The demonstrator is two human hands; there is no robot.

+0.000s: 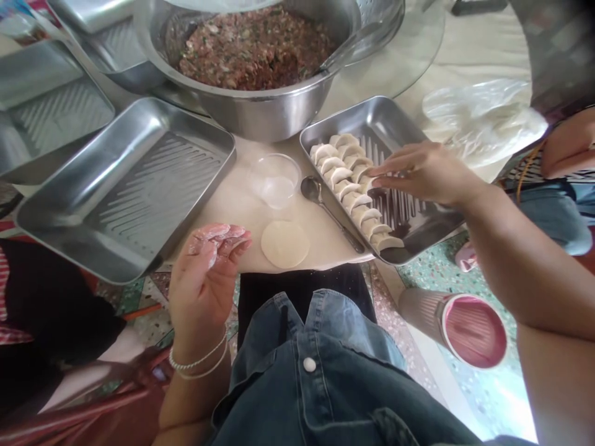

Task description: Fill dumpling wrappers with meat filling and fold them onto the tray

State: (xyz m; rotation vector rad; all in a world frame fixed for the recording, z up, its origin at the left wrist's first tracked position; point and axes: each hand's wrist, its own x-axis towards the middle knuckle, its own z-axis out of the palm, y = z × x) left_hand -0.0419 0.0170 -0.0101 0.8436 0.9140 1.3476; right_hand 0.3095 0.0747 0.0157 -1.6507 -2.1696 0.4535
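My right hand (418,173) reaches into the metal tray (385,111) on the right, with thumb and fingertips closed about a dumpling (369,184) at the end of the shorter row. Two rows of pleated dumplings (344,189) lie along that tray's left side. My left hand (211,266), floury at the fingers, hovers by the table's front edge, loosely cupped with nothing visible in it. Just right of it, a round dough wrapper (285,244) lies flat on the table. Behind the wrapper stands a small clear bowl (276,179), and a metal spoon (331,214) lies beside the right tray.
A large steel bowl (260,114) of minced filling (260,46) stands at the back. A bare metal tray (144,186) is at left, with more trays (56,105) beyond. Plastic bags (483,118) lie at right; a bin (474,331) stands on the floor. People sit on both sides.
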